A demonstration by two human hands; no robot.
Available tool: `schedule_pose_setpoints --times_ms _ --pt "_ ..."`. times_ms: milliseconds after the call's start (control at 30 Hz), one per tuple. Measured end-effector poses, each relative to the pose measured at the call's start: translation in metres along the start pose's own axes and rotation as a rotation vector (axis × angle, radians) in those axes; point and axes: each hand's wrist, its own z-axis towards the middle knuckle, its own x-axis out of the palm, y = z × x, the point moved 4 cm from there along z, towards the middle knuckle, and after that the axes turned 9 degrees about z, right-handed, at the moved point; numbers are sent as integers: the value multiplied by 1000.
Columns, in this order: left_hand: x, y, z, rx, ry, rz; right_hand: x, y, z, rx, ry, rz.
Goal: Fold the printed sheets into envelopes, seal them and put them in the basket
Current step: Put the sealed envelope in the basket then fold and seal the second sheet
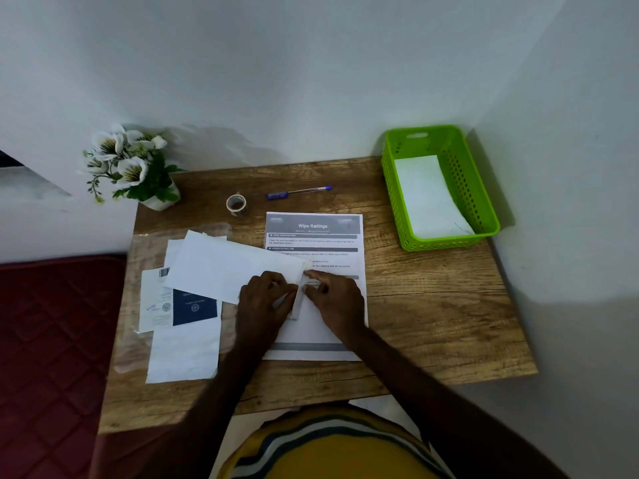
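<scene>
A white folded envelope [228, 267] lies slanted across the middle of the wooden table [432, 305], over a printed sheet [313, 226] headed "Wipe Railings". My left hand [264, 299] presses flat on the envelope's right end. My right hand [333, 295] pinches the narrow flap [299, 299] at that end, which stands folded up between both hands. The green basket [484, 202] stands at the back right corner with one white envelope [428, 195] lying inside it.
A tape roll [236, 204] and a blue pen [299, 192] lie behind the sheets. A flower pot [138, 167] stands at the back left. More papers and a dark blue booklet [194, 307] lie on a plastic sleeve at the left. Walls close the back and right.
</scene>
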Motion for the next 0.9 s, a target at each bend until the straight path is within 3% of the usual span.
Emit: schedule_pose_setpoints --times_ms 167,333,433,767,900 --pt "-8 -1 -6 15 -36 6 5 1 1 -80 -38 -104" --pt "-3 0 -15 221 -2 130 7 3 -3 -220 -42 -215" --pt "-1 1 -18 247 0 204 7 5 -6 -325 -27 -377" --pt "-9 -6 -10 237 -6 166 13 15 -2 -193 109 -580" --pt "-9 -5 16 159 23 132 12 15 -2 -160 113 -591"
